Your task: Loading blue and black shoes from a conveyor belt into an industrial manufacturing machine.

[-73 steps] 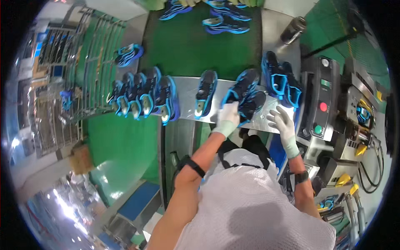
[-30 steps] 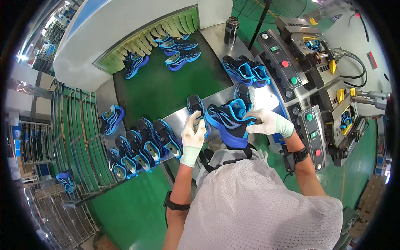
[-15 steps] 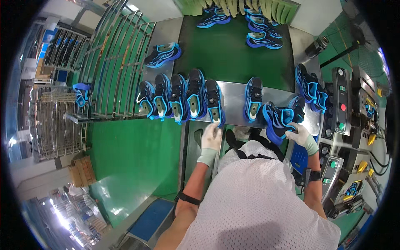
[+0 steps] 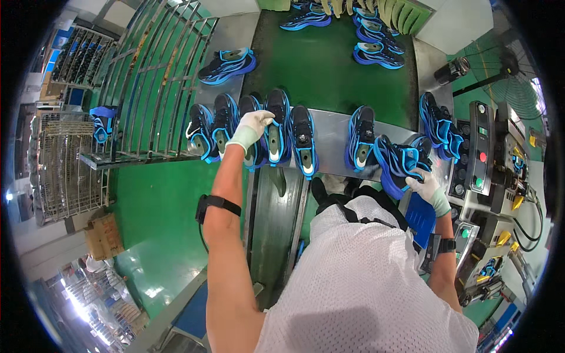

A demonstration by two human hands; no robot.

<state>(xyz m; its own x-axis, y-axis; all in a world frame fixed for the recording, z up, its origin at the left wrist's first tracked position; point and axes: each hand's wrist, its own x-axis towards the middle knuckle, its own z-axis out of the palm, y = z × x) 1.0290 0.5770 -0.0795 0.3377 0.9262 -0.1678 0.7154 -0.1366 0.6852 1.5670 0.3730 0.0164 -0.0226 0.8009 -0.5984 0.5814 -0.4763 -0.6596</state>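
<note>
A row of black-and-blue sneakers lies along the metal ledge, toes pointing away from me. My left hand (image 4: 254,127), in a white glove, reaches over the left part of this row. Its fingers are bent together at the upper of one sneaker (image 4: 275,140) and partly cover the sneaker beside it. Just to the right, another sneaker (image 4: 303,141) lies untouched. At the right end of the ledge, my gloved right hand (image 4: 426,187) grips the heel end of a tilted sneaker (image 4: 388,167). A further sneaker is partly hidden behind that one.
Beyond the ledge is a green conveyor belt (image 4: 329,70) carrying more sneakers toward a strip curtain (image 4: 400,17). A metal rack (image 4: 150,82) stands at left. Machines with buttons (image 4: 479,153) are close on the right, near a dark cylindrical container (image 4: 452,70).
My left hand has left the heel of a sneaker near the middle and moved away and to the left, onto another in the row. My right hand stays at its sneaker.
</note>
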